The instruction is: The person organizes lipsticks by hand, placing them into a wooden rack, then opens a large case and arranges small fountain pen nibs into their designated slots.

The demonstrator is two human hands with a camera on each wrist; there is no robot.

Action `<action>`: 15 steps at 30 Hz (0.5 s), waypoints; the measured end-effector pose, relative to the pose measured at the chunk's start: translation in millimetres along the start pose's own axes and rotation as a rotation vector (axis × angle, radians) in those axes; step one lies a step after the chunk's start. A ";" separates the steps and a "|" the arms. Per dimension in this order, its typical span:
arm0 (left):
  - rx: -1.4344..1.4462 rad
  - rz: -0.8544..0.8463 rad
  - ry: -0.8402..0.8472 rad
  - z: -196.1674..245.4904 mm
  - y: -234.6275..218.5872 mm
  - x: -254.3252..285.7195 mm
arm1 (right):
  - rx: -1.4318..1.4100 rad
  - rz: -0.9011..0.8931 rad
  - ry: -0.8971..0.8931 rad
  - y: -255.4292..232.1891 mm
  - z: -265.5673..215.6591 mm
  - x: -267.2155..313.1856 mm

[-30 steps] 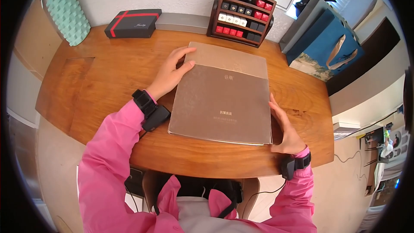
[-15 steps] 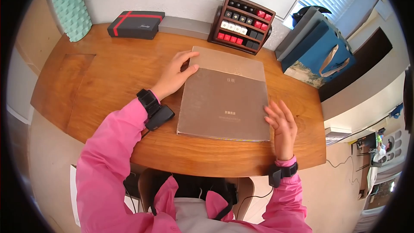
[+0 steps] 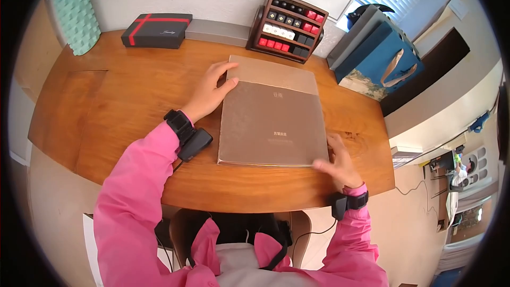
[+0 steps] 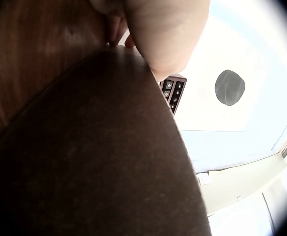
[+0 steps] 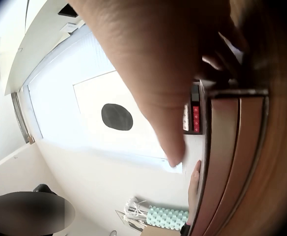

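A large brown book (image 3: 271, 122), with a paler band along its far end and small printed characters, lies flat on the wooden desk. My left hand (image 3: 210, 93) rests against its far left edge, thumb and fingers spread at the side; the left wrist view has the cover (image 4: 99, 147) close up. At the near right corner is my right hand (image 3: 341, 165), fingers along the right edge and thumb extended over the corner. In the right wrist view the book's layered side (image 5: 232, 157) shows beside the thumb (image 5: 175, 147).
Along the back of the desk (image 3: 133, 127) stand a dark box with red ribbon (image 3: 158, 31) and a wooden rack (image 3: 287, 26) of red, white and black pieces. A blue gift bag (image 3: 380, 58) is at the back right, a mint textured bag (image 3: 77, 13) at the back left.
My right hand lifted off the book's right edge with fingers raised, then came back down to the near right corner. The left hand has stayed at the left edge.
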State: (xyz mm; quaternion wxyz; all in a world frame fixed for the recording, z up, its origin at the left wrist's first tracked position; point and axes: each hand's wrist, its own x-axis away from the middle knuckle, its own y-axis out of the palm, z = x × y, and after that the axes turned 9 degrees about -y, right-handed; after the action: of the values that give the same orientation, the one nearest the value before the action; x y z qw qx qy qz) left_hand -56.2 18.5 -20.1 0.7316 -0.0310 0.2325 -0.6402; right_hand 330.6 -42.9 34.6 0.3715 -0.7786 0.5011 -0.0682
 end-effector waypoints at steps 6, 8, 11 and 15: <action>0.015 0.030 0.007 1.8 1.0 -0.7 | -0.073 -0.211 0.069 -16.4 3.6 3.5; -0.011 0.037 0.011 4.7 -0.8 0.4 | -0.053 -0.247 -0.001 -19.3 -2.6 -2.0; -0.006 0.039 0.017 4.3 -0.7 0.4 | -0.027 -0.249 -0.052 -21.1 -5.2 -1.8; -0.004 0.032 0.001 4.0 -0.8 1.5 | 0.072 -0.172 -0.186 -14.2 -1.6 4.6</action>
State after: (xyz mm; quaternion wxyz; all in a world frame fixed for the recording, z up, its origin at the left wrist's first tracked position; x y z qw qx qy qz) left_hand -55.3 15.9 -16.7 0.7416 -0.0285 0.2348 -0.6277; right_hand 342.5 -44.4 43.7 0.4369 -0.8078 0.3930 -0.0454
